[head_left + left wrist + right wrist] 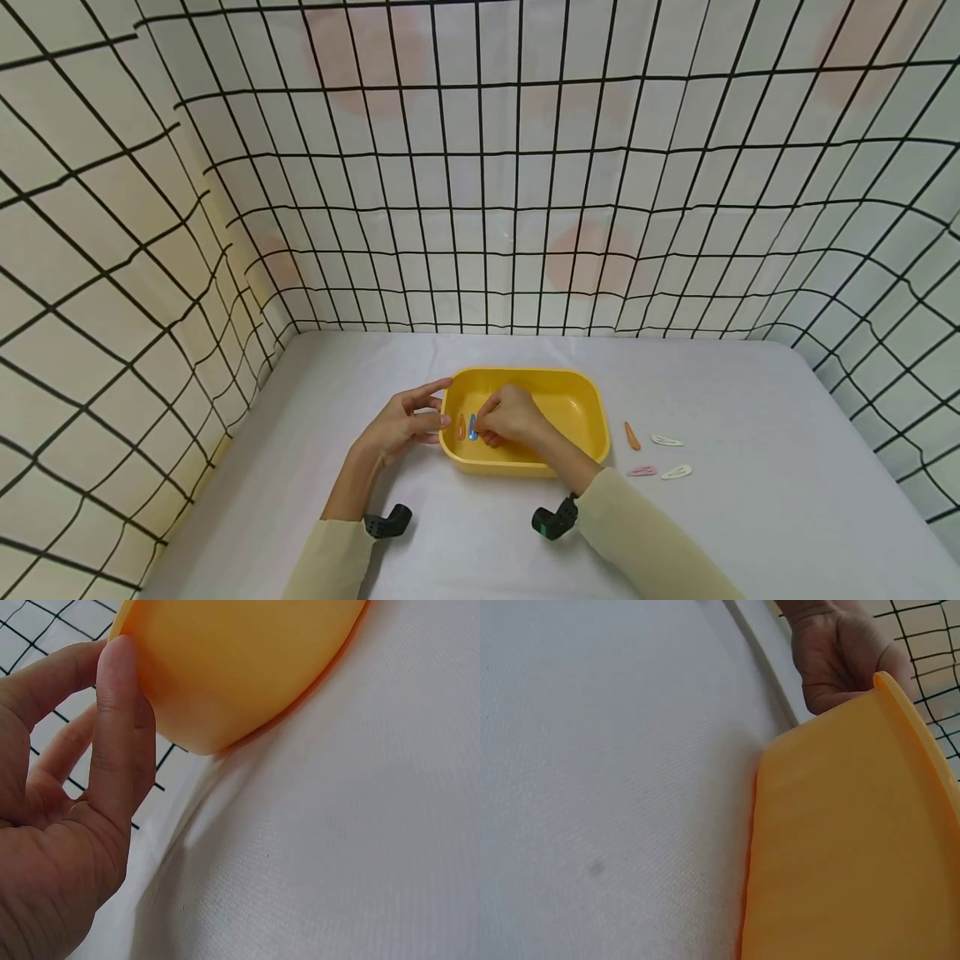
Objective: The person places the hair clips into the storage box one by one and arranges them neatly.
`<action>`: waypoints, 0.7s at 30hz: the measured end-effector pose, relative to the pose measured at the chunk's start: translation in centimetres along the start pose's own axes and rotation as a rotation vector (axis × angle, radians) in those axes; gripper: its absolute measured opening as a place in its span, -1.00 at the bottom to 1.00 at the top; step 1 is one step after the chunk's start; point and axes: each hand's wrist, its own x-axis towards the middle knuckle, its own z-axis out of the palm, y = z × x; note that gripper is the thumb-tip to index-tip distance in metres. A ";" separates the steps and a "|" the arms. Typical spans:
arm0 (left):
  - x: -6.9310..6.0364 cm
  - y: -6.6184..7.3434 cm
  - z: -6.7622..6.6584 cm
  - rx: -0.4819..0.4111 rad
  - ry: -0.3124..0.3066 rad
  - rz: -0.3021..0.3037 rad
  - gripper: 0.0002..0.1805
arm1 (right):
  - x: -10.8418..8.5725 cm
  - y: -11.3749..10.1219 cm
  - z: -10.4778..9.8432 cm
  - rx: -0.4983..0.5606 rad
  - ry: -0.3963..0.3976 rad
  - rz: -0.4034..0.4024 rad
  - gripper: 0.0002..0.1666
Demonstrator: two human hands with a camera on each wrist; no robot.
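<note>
A yellow tray [525, 468] stands on the table. My left hand [405, 423] grips its left rim, thumb on top, as the left wrist view also shows. Inside the tray's left end lie an orange hair clip [461, 427] and, just right of it, a blue hair clip [472, 427]. My right hand [513, 417] reaches into the tray with curled fingers, its fingertips pinching the blue clip at its right side. The right wrist view shows only the outside of the tray and the left hand, so the right fingers are hidden there.
To the right of the tray lie an orange clip [632, 436], a pink clip [642, 471] and two white clips [667, 440]. Black wire mesh [517, 208] over white cloth encloses the table [750, 517] at the back and sides.
</note>
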 end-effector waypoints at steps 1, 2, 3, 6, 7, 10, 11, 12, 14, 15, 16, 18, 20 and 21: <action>0.0 0.0 0.0 0.001 0.001 0.000 -0.22 | 0.0 0.0 -0.1 0.004 0.000 0.002 -0.88; 0.0 0.0 0.0 0.002 0.002 -0.001 -0.23 | -0.1 0.1 -0.2 0.007 0.001 0.003 -0.87; 0.1 0.0 0.0 0.004 0.003 -0.002 -0.23 | -0.2 0.1 -0.4 0.014 0.003 0.003 -0.87; 0.1 0.0 0.0 0.007 0.008 -0.005 -0.22 | -0.4 0.2 -0.8 0.029 0.017 -0.001 -0.85; 0.1 0.0 0.0 0.009 0.011 -0.006 -0.22 | -0.5 0.3 -1.0 0.032 0.021 -0.004 -0.85; 0.1 0.0 0.0 0.017 0.016 -0.007 -0.22 | -0.9 0.4 -1.6 0.046 0.036 -0.007 -0.82; 0.1 0.0 0.0 0.021 0.018 -0.006 -0.22 | -1.1 0.5 -1.8 0.051 0.038 -0.010 -0.80; 0.1 0.0 0.0 0.022 0.020 -0.006 -0.22 | -1.2 0.5 -2.0 0.060 0.042 -0.011 -0.79; 0.1 0.0 0.0 0.022 0.023 -0.004 -0.22 | -1.5 0.7 -2.5 0.070 0.052 -0.006 -0.76; 0.1 0.0 0.0 0.021 0.022 -0.003 -0.22 | -1.6 0.7 -2.7 0.075 0.058 -0.003 -0.75; 0.1 0.0 0.0 0.020 0.023 -0.003 -0.22 | -1.7 0.8 -2.9 0.078 0.065 -0.002 -0.75; 0.1 0.0 0.0 0.019 0.022 -0.004 -0.22 | -1.9 1.0 -3.3 0.086 0.080 0.009 -0.75; 0.1 -0.1 -0.1 0.021 0.026 -0.008 -0.21 | -2.1 1.2 -3.6 0.084 0.088 0.004 -0.76; 0.1 -0.1 -0.1 0.023 0.031 -0.010 -0.21 | -2.2 1.2 -3.7 0.083 0.090 -0.002 -0.75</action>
